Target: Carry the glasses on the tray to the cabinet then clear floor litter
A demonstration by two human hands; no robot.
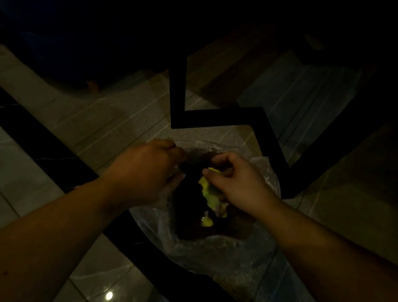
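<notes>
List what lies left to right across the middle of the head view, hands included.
Left hand → yellow scraps over the open plastic bag → right hand → black frame leg.

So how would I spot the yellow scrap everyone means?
Find the clear plastic bag lying on the tiled floor below the two hands. Look into its dark open mouth, just under the right hand. The yellow scrap is the only bright-coloured thing there.

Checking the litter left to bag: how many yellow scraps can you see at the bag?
2. A larger crumpled yellow scrap under the right hand, and a small one just below, inside the clear plastic bag. Darkness may hide others.
</notes>
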